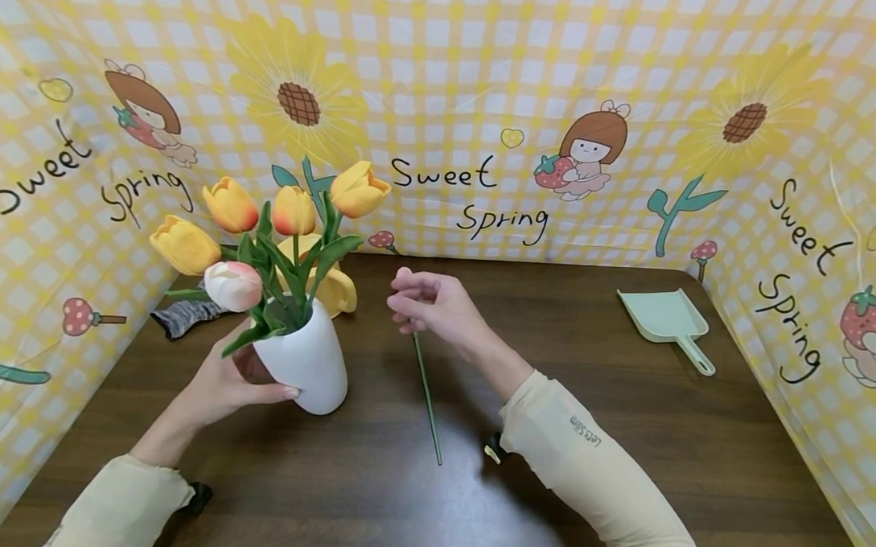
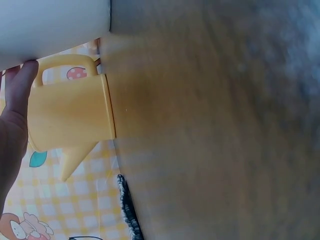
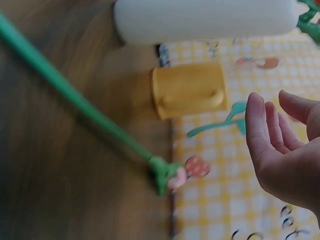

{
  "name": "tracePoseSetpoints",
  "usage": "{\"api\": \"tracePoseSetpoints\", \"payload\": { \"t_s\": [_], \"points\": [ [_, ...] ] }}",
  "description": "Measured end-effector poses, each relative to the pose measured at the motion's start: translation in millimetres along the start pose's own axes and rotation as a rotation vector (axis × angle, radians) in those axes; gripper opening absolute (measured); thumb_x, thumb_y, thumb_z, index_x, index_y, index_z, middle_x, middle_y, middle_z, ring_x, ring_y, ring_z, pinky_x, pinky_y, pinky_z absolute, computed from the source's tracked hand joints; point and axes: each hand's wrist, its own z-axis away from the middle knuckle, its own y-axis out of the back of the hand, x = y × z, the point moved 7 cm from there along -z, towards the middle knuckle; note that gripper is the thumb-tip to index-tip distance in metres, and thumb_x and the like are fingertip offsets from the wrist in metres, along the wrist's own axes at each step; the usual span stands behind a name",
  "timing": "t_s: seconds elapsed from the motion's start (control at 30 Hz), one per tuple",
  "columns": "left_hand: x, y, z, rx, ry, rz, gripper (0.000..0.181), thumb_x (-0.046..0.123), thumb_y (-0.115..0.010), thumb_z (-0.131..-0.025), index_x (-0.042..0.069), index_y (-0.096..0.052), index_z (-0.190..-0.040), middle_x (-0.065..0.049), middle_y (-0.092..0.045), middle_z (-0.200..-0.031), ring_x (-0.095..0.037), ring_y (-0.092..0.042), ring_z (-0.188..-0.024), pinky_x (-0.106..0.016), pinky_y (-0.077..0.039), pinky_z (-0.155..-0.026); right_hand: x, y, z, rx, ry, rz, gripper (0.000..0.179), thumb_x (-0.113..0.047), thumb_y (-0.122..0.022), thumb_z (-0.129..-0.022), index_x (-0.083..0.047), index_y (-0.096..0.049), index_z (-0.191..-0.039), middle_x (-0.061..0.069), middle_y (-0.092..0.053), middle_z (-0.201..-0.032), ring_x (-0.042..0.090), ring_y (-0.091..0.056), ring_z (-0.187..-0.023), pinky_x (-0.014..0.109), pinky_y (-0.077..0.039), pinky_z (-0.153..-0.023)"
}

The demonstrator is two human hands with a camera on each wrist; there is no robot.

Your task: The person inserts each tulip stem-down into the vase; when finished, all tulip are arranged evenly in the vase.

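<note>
My left hand [image 1: 217, 388] grips a white vase [image 1: 310, 367] from its left side, thumb across the front. In the vase stand several yellow-orange tulips [image 1: 293, 210] and one pink-and-white tulip [image 1: 233, 286] with green leaves. My right hand [image 1: 444, 307] hovers to the right of the vase, fingers loosely bent around nothing. Below it, a long green stem [image 1: 428, 402] lies on the table; the right wrist view shows a small pink flower [image 3: 176, 178] at its far end, apart from the fingers. In the head view that end is hidden by the hand.
Behind the vase sits a yellow watering can [image 2: 70, 112]. A grey-black knitted cloth [image 1: 190, 317] lies at the back left. Toward the right is a pale green dustpan [image 1: 664, 315]. Checked fabric walls [image 1: 459, 89] enclose the dark wooden table [image 1: 315, 486] at the back and sides.
</note>
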Motion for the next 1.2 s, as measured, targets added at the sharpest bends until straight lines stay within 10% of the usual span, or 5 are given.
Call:
{"api": "tracePoseSetpoints", "payload": {
  "t_s": [0.57, 1.2],
  "points": [
    [4.8, 1.2, 1.8, 0.016, -0.030, 0.000, 0.104, -0.033, -0.080, -0.056, -0.007, -0.039, -0.148, -0.014, -0.059, -0.130, -0.020, -0.069, -0.098, -0.035, -0.063, -0.065, 72, 36, -0.6, 0.042, -0.367, 0.262, 0.051, -0.018, -0.079, -0.091, 0.005, -0.058, -0.132, 0.014, -0.070, -0.105, 0.034, -0.071, -0.089, 0.038, -0.063, -0.069],
    [0.8, 0.5, 1.8, 0.025, -0.012, -0.029, 0.105, -0.029, -0.083, -0.057, -0.004, -0.040, -0.150, -0.016, -0.058, -0.133, -0.022, -0.068, -0.099, -0.036, -0.063, -0.068, 95, 40, 3.9, 0.113, -0.400, 0.496, 0.037, -0.023, -0.089, -0.081, 0.001, -0.071, -0.103, 0.012, -0.070, -0.087, 0.020, -0.071, -0.065, 0.033, -0.061, -0.055]
  ]
}}
